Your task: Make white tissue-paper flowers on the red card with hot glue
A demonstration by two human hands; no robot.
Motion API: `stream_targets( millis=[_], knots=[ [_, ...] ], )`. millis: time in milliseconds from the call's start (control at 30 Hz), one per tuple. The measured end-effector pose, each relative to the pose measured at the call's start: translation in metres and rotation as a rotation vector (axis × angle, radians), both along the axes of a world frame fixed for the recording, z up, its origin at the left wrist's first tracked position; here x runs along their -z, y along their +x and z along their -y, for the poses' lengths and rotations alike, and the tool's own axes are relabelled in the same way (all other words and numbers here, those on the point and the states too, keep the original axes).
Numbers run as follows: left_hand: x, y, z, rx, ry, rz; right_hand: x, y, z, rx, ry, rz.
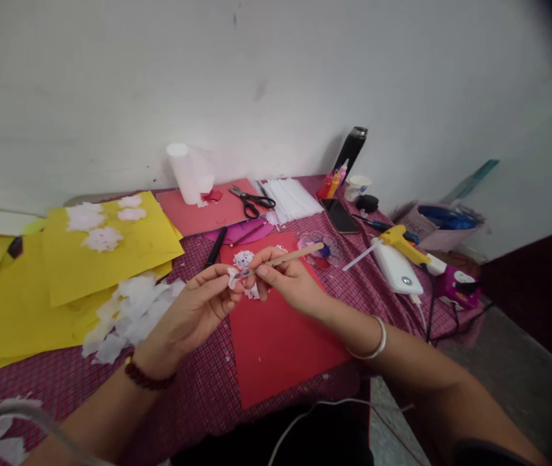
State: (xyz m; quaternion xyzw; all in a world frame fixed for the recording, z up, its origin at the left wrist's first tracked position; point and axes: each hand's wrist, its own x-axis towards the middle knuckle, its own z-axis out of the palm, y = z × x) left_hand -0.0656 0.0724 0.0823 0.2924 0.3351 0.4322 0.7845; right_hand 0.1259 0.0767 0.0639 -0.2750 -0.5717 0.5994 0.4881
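Observation:
My left hand [208, 294] pinches a small white paper piece [231, 277] above the red sheet [280, 349]. Between the fingers of my right hand [290, 278] is a slim wooden-handled paintbrush [295, 254], its dark tip touching or very near the paper piece. Under and behind the hands, a white bunched paper shape with purple specks [243, 259] lies on the red sheet. To the right of my right hand sits a clear plastic dish [336, 249] with blue and red paint in it.
Cut white paper pieces [134, 314] lie left of my arm, beside yellow sheets [110, 272] with white paper flowers. Scissors [251, 200], a tissue roll [184, 175] and a phone [340, 215] stand or lie behind. A yellow glue gun [404, 244] rests on a white power bank [397, 268].

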Motion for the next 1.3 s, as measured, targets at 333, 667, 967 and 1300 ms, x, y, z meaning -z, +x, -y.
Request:
stream_targets(
  millis=[333,667,967,1300],
  knots=[
    [0.017,0.006,-0.012,-0.186,0.845,-0.750,0.017,-0.011,-0.005,0.224,-0.231,-0.128],
    [0.024,0.013,-0.019,-0.152,0.702,-0.793,0.014,0.007,-0.013,0.146,-0.218,-0.126],
    [0.053,-0.003,-0.037,0.250,1.211,-1.099,0.030,0.035,-0.015,0.169,-0.072,0.101],
    [0.065,0.004,-0.036,0.270,1.307,-1.235,0.041,0.027,-0.009,0.103,-0.016,0.253]
  ],
)
